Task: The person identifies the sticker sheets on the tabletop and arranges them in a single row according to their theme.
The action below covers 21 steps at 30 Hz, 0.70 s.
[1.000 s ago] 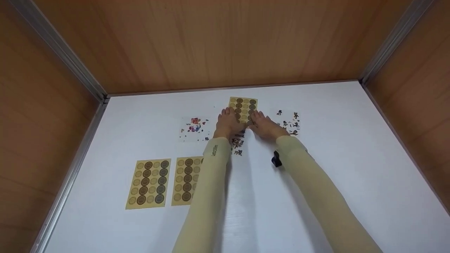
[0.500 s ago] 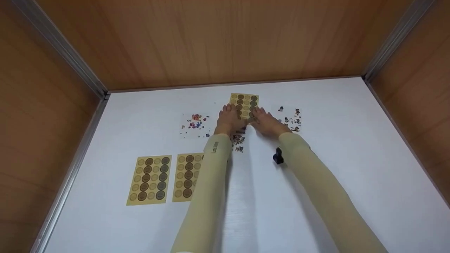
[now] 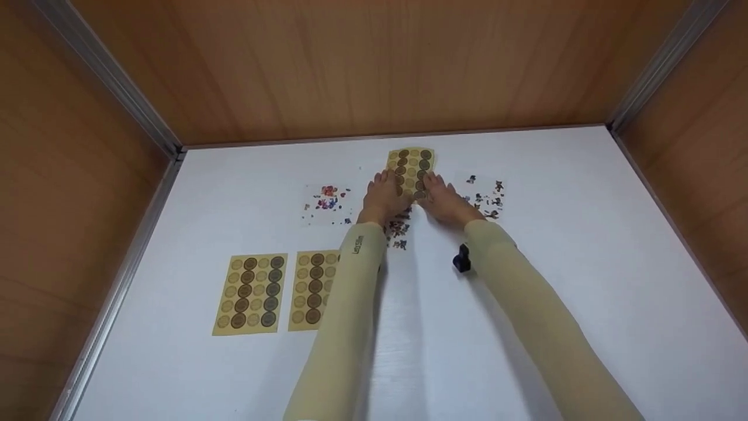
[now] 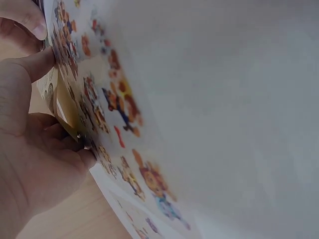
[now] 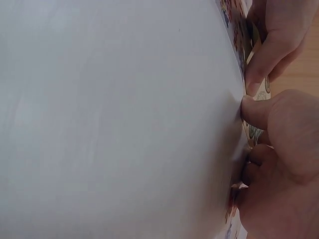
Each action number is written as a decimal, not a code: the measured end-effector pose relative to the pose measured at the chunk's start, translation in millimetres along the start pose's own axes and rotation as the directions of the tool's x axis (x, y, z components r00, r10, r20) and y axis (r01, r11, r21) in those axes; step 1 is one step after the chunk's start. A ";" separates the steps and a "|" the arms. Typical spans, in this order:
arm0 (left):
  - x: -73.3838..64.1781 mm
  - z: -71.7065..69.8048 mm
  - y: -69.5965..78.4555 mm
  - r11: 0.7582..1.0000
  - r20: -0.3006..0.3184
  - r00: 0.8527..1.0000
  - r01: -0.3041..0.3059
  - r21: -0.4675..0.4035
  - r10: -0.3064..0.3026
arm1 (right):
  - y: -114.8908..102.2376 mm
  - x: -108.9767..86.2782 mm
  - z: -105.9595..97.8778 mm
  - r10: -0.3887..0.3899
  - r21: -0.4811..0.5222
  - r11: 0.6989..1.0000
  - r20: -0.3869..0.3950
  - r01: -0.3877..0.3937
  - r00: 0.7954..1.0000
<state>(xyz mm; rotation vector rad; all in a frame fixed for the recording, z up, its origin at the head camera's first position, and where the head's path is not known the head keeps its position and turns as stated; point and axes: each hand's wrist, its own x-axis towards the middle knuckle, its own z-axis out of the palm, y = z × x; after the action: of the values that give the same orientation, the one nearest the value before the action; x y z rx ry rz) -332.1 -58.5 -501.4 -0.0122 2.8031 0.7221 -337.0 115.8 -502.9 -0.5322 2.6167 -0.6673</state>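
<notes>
A tan sticker sheet with rows of round seals lies at the back middle of the white table, slightly bowed. My left hand holds its left side, and my right hand its right side. Both thumbs meet at the near edge. In the left wrist view, the sheet's near edge stands a little off the surface between the left thumb and fingers. A clear sheet of small cartoon stickers lies just in front, partly under the left hand and forearm. The right wrist view shows both thumbs close together.
Two more tan seal sheets lie front left, one partly hidden by the left sleeve. Clear sheets of colourful stickers and cartoon stickers flank the hands. Wooden walls enclose the back and sides. A black wrist device hangs by the right sleeve.
The tan sheet has shifted slightly right, and its far edge now looks curved. Both hands stay at its sides. The whole view has moved up a little.
</notes>
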 end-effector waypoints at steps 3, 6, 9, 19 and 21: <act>-3.1 -1.6 -1.9 1.000 -0.030 1.000 -0.005 -0.005 0.005 | -0.5 2.2 2.1 0.003 0.029 1.000 -0.015 -0.003 1.000; -5.0 -1.8 -4.5 1.000 -0.033 0.999 -0.012 -0.018 0.011 | -0.6 3.4 3.6 0.017 0.057 0.998 -0.031 -0.015 0.999; -5.7 -1.1 -6.2 0.999 -0.018 1.000 -0.010 -0.036 0.010 | -0.8 3.7 3.2 0.025 0.084 0.996 -0.041 -0.021 0.999; -10.6 1.4 -3.6 0.999 -0.021 1.000 -0.016 -0.038 0.015 | 4.8 4.8 -4.0 0.100 0.593 0.805 -0.160 0.014 0.982; -11.7 2.1 -1.9 0.999 -0.024 0.999 -0.026 -0.046 0.025 | 5.9 6.7 -5.8 0.147 0.687 0.726 -0.189 0.024 0.971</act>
<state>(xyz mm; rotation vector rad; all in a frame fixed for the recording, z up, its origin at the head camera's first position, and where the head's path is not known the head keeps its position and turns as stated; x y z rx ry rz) -320.1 -59.8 -501.2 0.0062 2.8135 0.7974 -346.9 119.7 -503.0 -0.1284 2.3036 -1.6646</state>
